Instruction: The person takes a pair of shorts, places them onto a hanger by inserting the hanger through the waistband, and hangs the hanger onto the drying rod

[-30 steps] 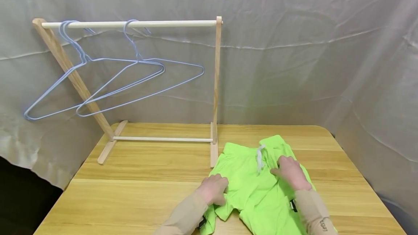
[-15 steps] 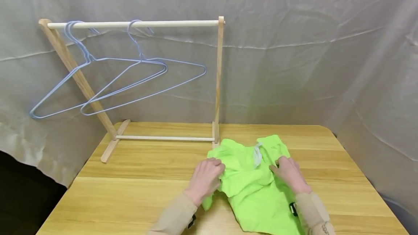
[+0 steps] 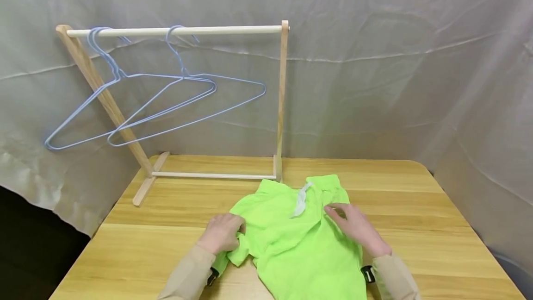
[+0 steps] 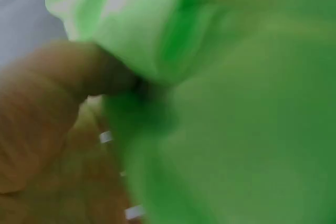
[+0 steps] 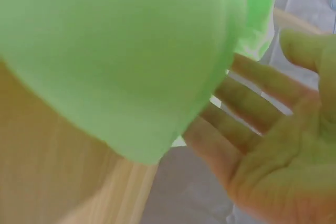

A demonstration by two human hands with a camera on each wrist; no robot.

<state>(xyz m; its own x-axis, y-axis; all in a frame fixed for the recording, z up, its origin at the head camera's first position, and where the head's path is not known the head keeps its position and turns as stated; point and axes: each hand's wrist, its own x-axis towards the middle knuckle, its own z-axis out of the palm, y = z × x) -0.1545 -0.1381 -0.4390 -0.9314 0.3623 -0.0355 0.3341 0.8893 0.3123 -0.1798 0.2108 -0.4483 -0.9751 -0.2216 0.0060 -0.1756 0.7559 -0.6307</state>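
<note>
Although the head view crops the table [image 3: 416, 226], the rack [image 3: 233, 30] stands at ten o'clock and the shorts [image 3: 287, 249] lie at six, one leg cut off. At seven, the left hand [image 3: 222, 233] grips them, fingertips hidden; near half past four, the right hand [image 3: 356, 226] spreads straight fingers, tips behind them.

Straight fingers [image 5: 253, 104] at green cloth's [image 5: 131, 66] edge

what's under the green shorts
The wooden table lies under the green shorts, its bare wood showing around their edges; anything else they cover can't be seen.
</note>
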